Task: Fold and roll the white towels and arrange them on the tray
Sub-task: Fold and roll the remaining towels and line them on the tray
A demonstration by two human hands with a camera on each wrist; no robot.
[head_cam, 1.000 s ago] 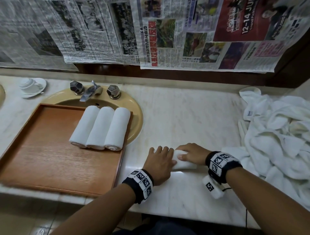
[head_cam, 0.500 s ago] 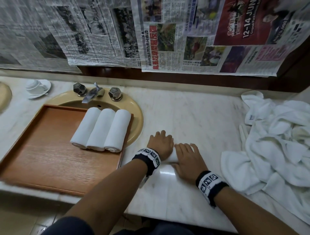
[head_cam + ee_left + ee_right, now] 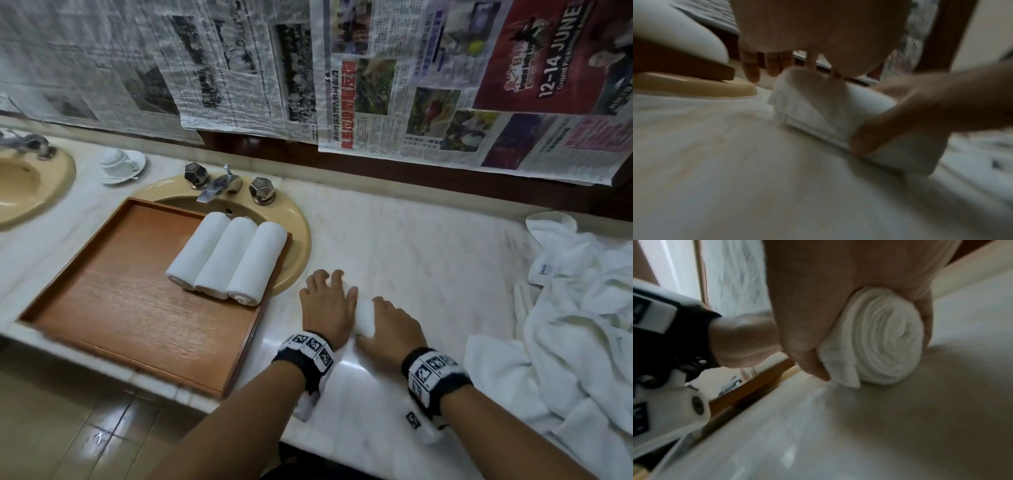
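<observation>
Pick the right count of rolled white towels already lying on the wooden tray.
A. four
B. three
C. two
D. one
B: three rolled towels lie side by side at the far right corner of the wooden tray, while a fourth roll is on the marble counter under the left hand and right hand.

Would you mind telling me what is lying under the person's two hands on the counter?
A rolled white towel lies under the left hand and right hand; its spiral end shows, but its middle is covered.
</observation>
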